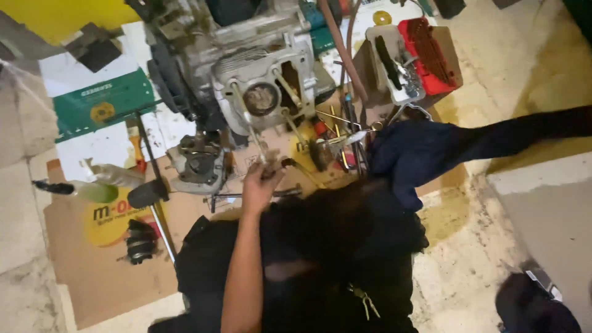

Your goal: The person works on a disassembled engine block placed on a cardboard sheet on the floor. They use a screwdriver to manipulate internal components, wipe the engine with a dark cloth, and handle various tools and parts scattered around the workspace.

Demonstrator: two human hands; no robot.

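The bare left hand (259, 185) is closing its fingers around a thin metal stud rod (253, 132), low down near the flattened brown cardboard (92, 259). To its right, well apart, the right hand (401, 151) in a dark blue sleeve is lying among loose metal tools; its grip cannot be told. Farther off, the rod is running up into the grey metal engine block (259, 74).

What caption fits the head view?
Left hand grips a stud on a stripped engine block set on cardboard.
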